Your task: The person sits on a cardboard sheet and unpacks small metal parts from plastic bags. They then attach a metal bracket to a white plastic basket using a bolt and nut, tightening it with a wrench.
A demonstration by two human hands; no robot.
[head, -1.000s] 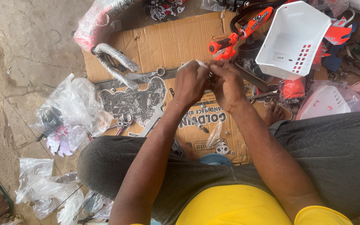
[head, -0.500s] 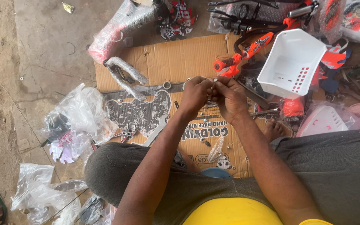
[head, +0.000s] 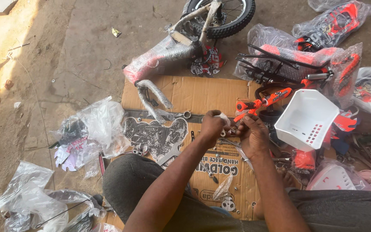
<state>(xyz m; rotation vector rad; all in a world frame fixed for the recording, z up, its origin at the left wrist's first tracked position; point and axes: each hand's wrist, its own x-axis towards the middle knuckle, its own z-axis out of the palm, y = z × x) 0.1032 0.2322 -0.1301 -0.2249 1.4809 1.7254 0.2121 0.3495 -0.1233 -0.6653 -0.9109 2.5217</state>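
While we sit on flattened brown cardboard (head: pixel 194 92) over concrete floor (head: pixel 56 51), left hand (head: pixel 212 126) and right hand (head: pixel 253 134) pinch one small white part (head: pixel 225 119); one white plastic basket (head: pixel 305 119) nearby.

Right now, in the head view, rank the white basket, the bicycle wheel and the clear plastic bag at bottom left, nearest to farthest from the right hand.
1. White basket: just right of the right hand.
2. Bicycle wheel: top centre, well above the hands.
3. Clear plastic bag: bottom left corner, beyond the left knee.
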